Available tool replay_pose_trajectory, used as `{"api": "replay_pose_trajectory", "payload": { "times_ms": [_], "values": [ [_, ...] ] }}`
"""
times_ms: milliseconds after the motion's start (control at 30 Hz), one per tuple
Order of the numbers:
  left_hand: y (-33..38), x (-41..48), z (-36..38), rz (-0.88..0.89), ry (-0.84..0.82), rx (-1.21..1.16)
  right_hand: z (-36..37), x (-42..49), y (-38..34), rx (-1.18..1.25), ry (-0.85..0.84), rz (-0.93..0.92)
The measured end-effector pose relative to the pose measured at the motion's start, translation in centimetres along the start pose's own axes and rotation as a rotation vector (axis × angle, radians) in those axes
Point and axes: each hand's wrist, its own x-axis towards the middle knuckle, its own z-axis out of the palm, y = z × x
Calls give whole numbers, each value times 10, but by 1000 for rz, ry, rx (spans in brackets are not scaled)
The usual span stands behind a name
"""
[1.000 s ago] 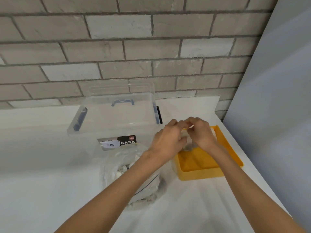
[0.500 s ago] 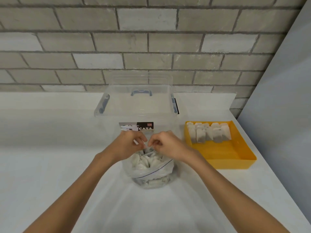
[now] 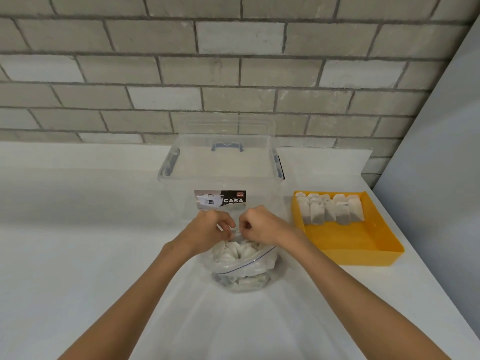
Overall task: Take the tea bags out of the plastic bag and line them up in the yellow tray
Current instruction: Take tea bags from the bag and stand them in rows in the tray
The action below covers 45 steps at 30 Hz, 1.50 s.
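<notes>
Head view: a white counter (image 3: 78, 255) runs back to a brick wall (image 3: 233, 74), with broad bare surface on the left and its right edge under a grey panel (image 3: 441, 152). A clear lidded storage box (image 3: 223, 167) stands at the back. Near the right edge sits the yellow tray (image 3: 363, 245), its near half bare. The plastic bag (image 3: 244, 271) sits just in front of the box, packed with tea bags (image 3: 241, 252). The left hand (image 3: 207, 229) and right hand (image 3: 262, 226), fingers curled, pinch the bag's mouth. A row of tea bags (image 3: 330, 209) lines the tray's far wall.

Head-worn view, forward and down
</notes>
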Motion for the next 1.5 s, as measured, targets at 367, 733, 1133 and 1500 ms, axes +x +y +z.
{"api": "replay_pose_trajectory", "payload": {
  "times_ms": [367, 733, 1133, 1500],
  "values": [
    [11, -7, 9, -95, 192, -889, -44, -24, -7, 396, 369, -18],
    [28, -12, 2, -4, 185, -941, -24, -23, -4, 658, 398, -23],
    [16, 0, -20, -11, 450, -746, -21, -6, -3, 76, 302, 51],
    [1, -2, -16, -65, 463, -692, 5, -5, -19, -375, 99, 122]
  ]
}}
